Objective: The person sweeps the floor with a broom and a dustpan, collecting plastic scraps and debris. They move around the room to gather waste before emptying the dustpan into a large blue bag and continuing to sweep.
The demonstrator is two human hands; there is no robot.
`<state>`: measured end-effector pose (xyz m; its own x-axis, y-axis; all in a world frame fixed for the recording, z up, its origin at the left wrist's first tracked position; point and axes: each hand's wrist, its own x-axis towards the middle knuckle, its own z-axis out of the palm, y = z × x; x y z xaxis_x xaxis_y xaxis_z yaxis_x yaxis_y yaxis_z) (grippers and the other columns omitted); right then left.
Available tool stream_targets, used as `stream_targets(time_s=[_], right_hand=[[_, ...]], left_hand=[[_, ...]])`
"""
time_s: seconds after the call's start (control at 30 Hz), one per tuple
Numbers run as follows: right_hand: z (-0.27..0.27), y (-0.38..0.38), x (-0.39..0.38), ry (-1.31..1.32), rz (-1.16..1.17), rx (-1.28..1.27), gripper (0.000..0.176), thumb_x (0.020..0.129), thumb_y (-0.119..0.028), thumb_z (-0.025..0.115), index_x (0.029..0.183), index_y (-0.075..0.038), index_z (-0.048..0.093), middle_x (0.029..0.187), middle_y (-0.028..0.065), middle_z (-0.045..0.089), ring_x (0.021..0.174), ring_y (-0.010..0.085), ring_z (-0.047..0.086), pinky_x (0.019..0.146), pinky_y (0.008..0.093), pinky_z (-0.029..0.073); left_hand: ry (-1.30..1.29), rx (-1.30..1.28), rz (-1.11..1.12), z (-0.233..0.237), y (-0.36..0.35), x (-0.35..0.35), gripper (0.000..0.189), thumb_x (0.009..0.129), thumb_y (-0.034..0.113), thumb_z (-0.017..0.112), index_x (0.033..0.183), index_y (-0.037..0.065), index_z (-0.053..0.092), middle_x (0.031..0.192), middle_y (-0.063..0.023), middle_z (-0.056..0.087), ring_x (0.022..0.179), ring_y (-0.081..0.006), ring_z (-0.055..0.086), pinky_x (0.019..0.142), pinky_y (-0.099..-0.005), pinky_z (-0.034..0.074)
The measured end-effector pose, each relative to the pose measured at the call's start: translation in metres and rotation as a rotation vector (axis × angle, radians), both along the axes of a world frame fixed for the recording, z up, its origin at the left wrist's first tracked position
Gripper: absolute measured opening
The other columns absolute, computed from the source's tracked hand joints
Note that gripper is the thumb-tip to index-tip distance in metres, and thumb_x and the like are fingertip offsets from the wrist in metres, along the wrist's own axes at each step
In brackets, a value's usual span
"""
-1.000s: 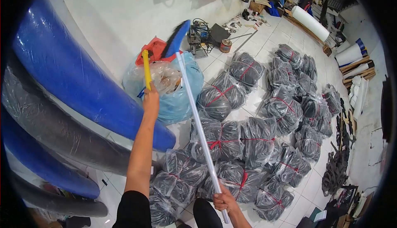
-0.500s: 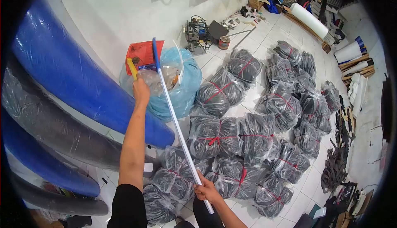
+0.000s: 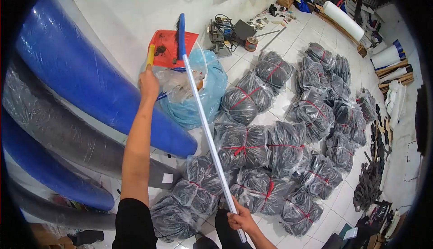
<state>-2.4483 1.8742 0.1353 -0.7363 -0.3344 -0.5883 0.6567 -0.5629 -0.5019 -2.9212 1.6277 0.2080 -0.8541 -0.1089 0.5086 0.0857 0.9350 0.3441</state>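
My left hand (image 3: 149, 83) is closed around the yellow handle of a red dustpan (image 3: 173, 53), held up over a blue plastic bag (image 3: 215, 84). Dark debris lies on the pan's face. Near the bottom, my right hand (image 3: 242, 220) grips the white pole of a broom (image 3: 205, 127). The broom's blue head with dark bristles points up beside the dustpan and overlaps it in this view. Clear plastic and other rubbish show in the bag's open top, below the dustpan.
Several plastic-wrapped dark bundles (image 3: 243, 145) tied with red string cover the tiled floor at the right. Large wrapped rolls, one blue (image 3: 90, 68), lean along the left. By the wall sit a machine with cables (image 3: 221, 34) and a tin can (image 3: 251, 44).
The dustpan and broom head have risen, and the pan has turned so that its debris shows more. My right hand has shifted slightly right and down in view.
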Motion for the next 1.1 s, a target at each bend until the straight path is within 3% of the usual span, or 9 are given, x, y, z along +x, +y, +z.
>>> stream_targets(time_s=[0.13,0.33,0.53,0.6,0.77,0.93,0.97,1.0,1.1], right_hand=[[-0.024,-0.018,0.009,0.014,0.032,-0.133,0.073,0.086,0.005,0.047,0.146,-0.022,0.015,0.055,-0.0053,0.029,0.043,0.0048,0.027,0.039,0.0208,0.023],[-0.076,-0.029,-0.011,-0.046,0.034,0.059,0.074,0.083,0.005,0.047,0.146,-0.025,0.019,0.065,-0.0002,0.041,0.045,0.0061,0.033,0.039,0.0209,0.026],[-0.085,-0.032,-0.028,-0.045,0.076,0.142,0.072,0.085,0.001,0.049,0.145,-0.028,0.022,0.059,-0.0012,0.040,0.045,0.0074,0.033,0.039,0.0227,0.029],[-0.078,-0.043,-0.046,0.022,0.096,0.319,0.072,0.084,-0.001,0.051,0.144,-0.028,0.023,0.059,-0.0007,0.040,0.044,0.0080,0.035,0.039,0.0240,0.030],[-0.107,-0.064,-0.090,0.046,0.095,0.298,0.071,0.083,-0.003,0.052,0.144,-0.027,0.024,0.058,-0.0005,0.040,0.043,0.0087,0.036,0.038,0.0249,0.030],[-0.087,-0.053,-0.078,0.088,0.079,0.352,0.069,0.084,-0.003,0.051,0.144,-0.026,0.025,0.057,-0.0019,0.038,0.041,0.0078,0.034,0.037,0.0238,0.028],[-0.084,-0.045,-0.066,0.095,0.067,0.252,0.069,0.084,-0.002,0.050,0.144,-0.026,0.025,0.056,-0.0027,0.036,0.040,0.0070,0.032,0.036,0.0232,0.027],[-0.082,-0.039,-0.054,0.097,0.056,0.152,0.068,0.085,-0.002,0.049,0.144,-0.026,0.025,0.056,-0.0035,0.034,0.040,0.0062,0.030,0.036,0.0227,0.025],[-0.051,-0.022,-0.013,0.095,0.029,-0.002,0.069,0.086,-0.002,0.048,0.143,-0.031,0.022,0.053,-0.0065,0.027,0.037,0.0028,0.024,0.033,0.0190,0.021]], left_hand=[[0.073,0.024,0.035,0.031,-0.008,-0.007,0.030,0.083,0.002,0.046,0.110,-0.004,0.057,0.079,-0.0288,0.061,0.079,-0.0447,0.061,0.070,-0.0502,0.048],[0.128,0.102,0.094,0.075,-0.007,0.011,0.029,0.085,0.006,0.047,0.110,-0.004,0.057,0.084,-0.0295,0.062,0.081,-0.0436,0.061,0.071,-0.0486,0.048],[0.145,0.166,0.053,0.106,-0.025,0.033,0.032,0.084,0.007,0.050,0.113,-0.003,0.057,0.093,-0.0297,0.061,0.088,-0.0431,0.060,0.080,-0.0458,0.046],[0.136,0.156,0.053,0.121,-0.028,0.047,0.032,0.084,0.008,0.050,0.113,-0.002,0.058,0.094,-0.0287,0.062,0.090,-0.0423,0.060,0.081,-0.0450,0.046],[0.118,0.154,0.020,0.163,-0.043,0.097,0.030,0.083,0.008,0.052,0.111,0.000,0.060,0.095,-0.0259,0.063,0.092,-0.0406,0.060,0.082,-0.0433,0.046],[-0.035,0.257,0.032,0.231,-0.056,0.173,0.030,0.083,0.011,0.055,0.111,0.001,0.061,0.085,-0.0214,0.066,0.066,-0.0267,0.067,0.065,-0.0364,0.051],[0.012,0.279,0.007,0.235,-0.068,0.183,0.030,0.083,0.012,0.056,0.111,0.000,0.062,0.077,-0.0160,0.066,0.054,-0.0162,0.062,0.054,-0.0307,0.049],[0.017,0.285,0.014,0.241,-0.078,0.197,0.030,0.083,0.012,0.056,0.111,0.000,0.062,0.077,-0.0160,0.066,0.054,-0.0162,0.062,0.054,-0.0307,0.049],[-0.023,0.627,-0.086,0.264,-0.100,0.251,0.031,0.087,0.007,0.054,0.116,-0.005,0.056,0.075,-0.0110,0.060,0.052,-0.0083,0.049,0.044,-0.0186,0.037]])
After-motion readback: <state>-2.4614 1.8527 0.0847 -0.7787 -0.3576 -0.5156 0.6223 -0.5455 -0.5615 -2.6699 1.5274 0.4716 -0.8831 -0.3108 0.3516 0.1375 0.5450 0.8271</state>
